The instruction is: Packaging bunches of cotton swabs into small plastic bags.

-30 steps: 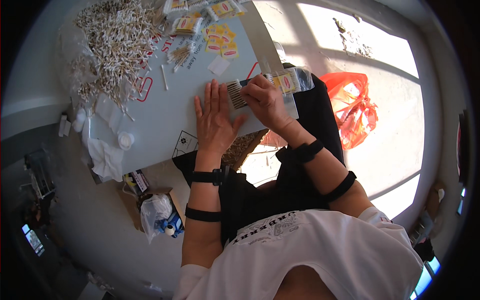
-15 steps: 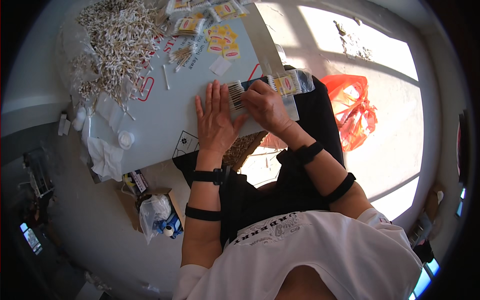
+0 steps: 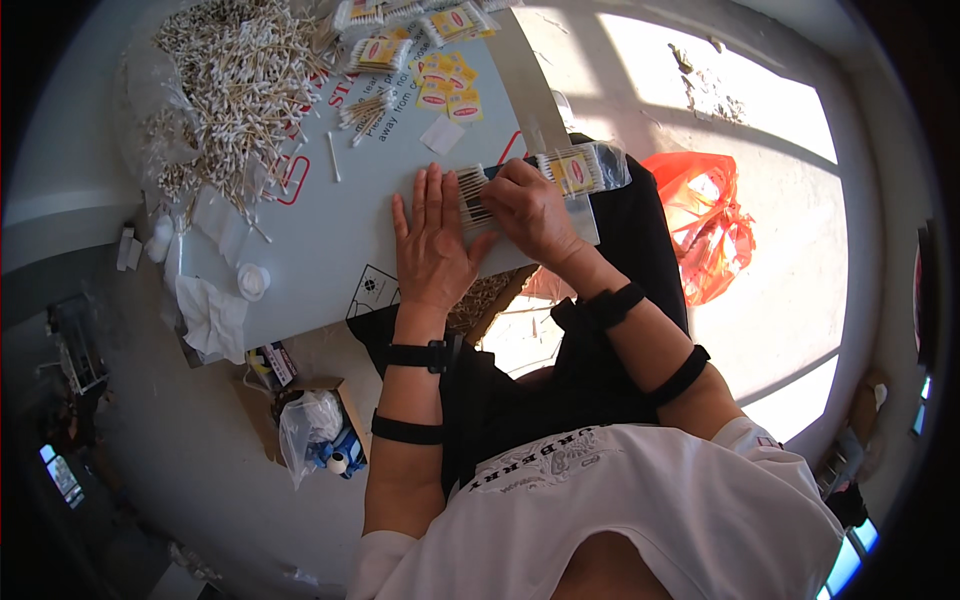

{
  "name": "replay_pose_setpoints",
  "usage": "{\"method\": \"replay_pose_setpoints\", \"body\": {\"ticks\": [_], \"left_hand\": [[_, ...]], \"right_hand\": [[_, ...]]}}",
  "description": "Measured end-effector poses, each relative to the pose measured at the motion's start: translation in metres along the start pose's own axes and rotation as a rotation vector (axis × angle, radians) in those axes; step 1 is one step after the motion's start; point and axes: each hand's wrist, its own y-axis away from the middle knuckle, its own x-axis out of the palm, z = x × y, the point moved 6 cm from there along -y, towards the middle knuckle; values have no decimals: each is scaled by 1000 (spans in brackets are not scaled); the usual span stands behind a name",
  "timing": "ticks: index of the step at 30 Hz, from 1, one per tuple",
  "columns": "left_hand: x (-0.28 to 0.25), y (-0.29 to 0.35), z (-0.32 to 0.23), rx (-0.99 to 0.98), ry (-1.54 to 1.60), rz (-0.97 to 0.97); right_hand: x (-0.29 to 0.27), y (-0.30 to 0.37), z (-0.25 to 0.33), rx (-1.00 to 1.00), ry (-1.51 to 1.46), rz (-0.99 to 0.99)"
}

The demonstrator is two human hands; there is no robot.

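My left hand (image 3: 437, 240) lies flat on the table, fingers stretched out, alongside a row of cotton swabs (image 3: 472, 196). The swabs lie side by side in a neat flat layer, white tips at both ends. My right hand (image 3: 533, 212) is closed, its fingertips pinched at the right side of this row; what they hold is hidden behind the knuckles. Just beyond it, at the table's right edge, is a clear pack of cotton swabs (image 3: 574, 170) with a yellow card. A white paper slip (image 3: 442, 134) and several yellow cards (image 3: 447, 85) lie farther away.
A large heap of loose cotton swabs (image 3: 240, 85) fills the far left, beside a plastic bag. Filled swab packs (image 3: 378, 54) lie at the back. A small white round container (image 3: 253, 281) stands near the left edge. Below are an open carton (image 3: 318, 425) and a red plastic bag (image 3: 705, 225).
Almost nothing differs. Both hands keep their places at the row of swabs, and the whole view has shifted very slightly.
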Motion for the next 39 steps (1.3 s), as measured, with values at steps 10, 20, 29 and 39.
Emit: {"method": "replay_pose_setpoints", "body": {"ticks": [10,20,29,39], "left_hand": [[1,1,1,2,12,-12],[0,0,0,-1,8,-4],[1,0,1,6,6,-9],[-2,1,0,17,31,-19]], "right_hand": [[2,-13,0,-15,43,-23],[6,-8,-2,10,63,36],[6,-20,-4,-3,51,-26],[-3,-16,-3,80,-50,-95]]}}
